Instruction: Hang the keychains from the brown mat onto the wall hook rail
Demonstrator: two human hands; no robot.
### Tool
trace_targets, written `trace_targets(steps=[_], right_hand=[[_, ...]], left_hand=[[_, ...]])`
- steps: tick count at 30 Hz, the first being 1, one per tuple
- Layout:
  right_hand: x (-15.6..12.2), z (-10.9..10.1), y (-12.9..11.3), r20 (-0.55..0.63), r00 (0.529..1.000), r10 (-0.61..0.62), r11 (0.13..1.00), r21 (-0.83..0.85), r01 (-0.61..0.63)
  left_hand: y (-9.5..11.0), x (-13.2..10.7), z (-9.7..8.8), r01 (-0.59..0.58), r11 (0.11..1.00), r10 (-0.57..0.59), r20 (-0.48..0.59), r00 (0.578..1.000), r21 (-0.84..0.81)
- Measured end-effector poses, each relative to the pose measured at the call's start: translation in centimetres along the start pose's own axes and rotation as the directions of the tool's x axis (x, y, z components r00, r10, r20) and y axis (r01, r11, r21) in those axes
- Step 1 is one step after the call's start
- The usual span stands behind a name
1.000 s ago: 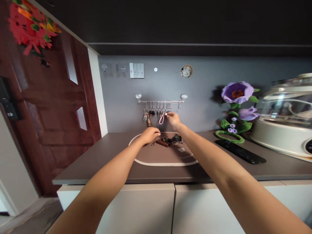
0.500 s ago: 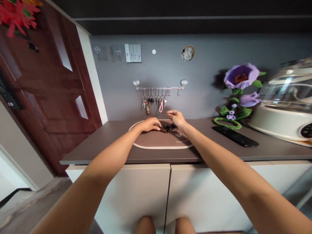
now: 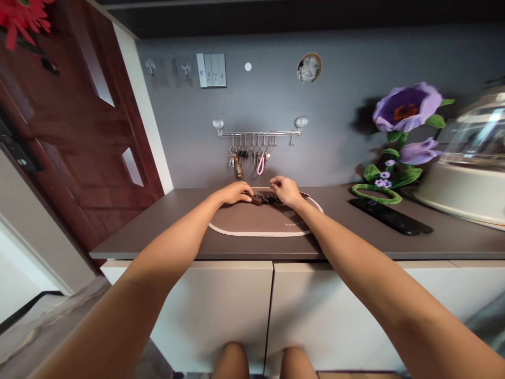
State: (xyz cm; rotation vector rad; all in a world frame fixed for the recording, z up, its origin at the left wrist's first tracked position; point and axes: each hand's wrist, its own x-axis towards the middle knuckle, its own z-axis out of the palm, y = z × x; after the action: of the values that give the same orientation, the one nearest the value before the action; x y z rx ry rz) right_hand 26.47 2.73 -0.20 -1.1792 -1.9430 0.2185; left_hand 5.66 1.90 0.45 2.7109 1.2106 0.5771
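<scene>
My left hand (image 3: 235, 193) is closed at the mat's left part, thumb and fingers on a small brown block-shaped key fob (image 3: 254, 200). Dark keys (image 3: 270, 199) lie beside it on the brown oval mat (image 3: 252, 223) with a pale rim. Over the mat's right side, my right hand (image 3: 287, 191) has its fingers curled into a pinch near the keys. Whatever its fingertips hold, if anything, is too small to make out. Behind the hands, several bunches of keys (image 3: 243, 155) hang from a clear hook rail (image 3: 260, 133), with a pink loop (image 3: 261, 165) among them.
A black phone (image 3: 390, 216) lies on the dark countertop (image 3: 158, 231) at the right. Behind it stand purple artificial flowers (image 3: 408, 110) and a cream appliance with a clear top (image 3: 465, 184). A dark shelf (image 3: 260, 21) overhangs the counter. A red-brown door (image 3: 79, 158) is at the left.
My left hand has shifted left and closed on the brown fob, which is now turned and nearer its fingers. My right hand's fingers have curled in more. The view has tilted slightly.
</scene>
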Motion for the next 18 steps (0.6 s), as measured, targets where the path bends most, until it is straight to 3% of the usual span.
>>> trace_targets(steps=[4,8,13,18], right_hand=[[0.2,-0.2,-0.3,-0.012,1.0,0.024,1.0,-0.004,-0.025],[0.2,-0.2,-0.5,-0.008,1.0,0.007,1.0,-0.014,-0.007],[0.2,-0.1,-0.5,0.005,1.0,0.003,1.0,-0.011,-0.003],[0.2,0.1,-0.5,0.015,1.0,-0.028,1.0,0.008,0.027]], left_hand=[[0.1,-0.3,-0.9,0.111,0.976,-0.119,-0.032,0.992,-0.189],[0.2,-0.5,-1.2,0.15,0.886,-0.209,-0.089,0.974,-0.439],[0.4,-0.4,-1.1,0.143,0.58,-0.337,-0.077,0.938,-0.802],[1.0,-0.3,-1.6,0.069,0.333,-0.377,-0.065,0.924,-0.941]])
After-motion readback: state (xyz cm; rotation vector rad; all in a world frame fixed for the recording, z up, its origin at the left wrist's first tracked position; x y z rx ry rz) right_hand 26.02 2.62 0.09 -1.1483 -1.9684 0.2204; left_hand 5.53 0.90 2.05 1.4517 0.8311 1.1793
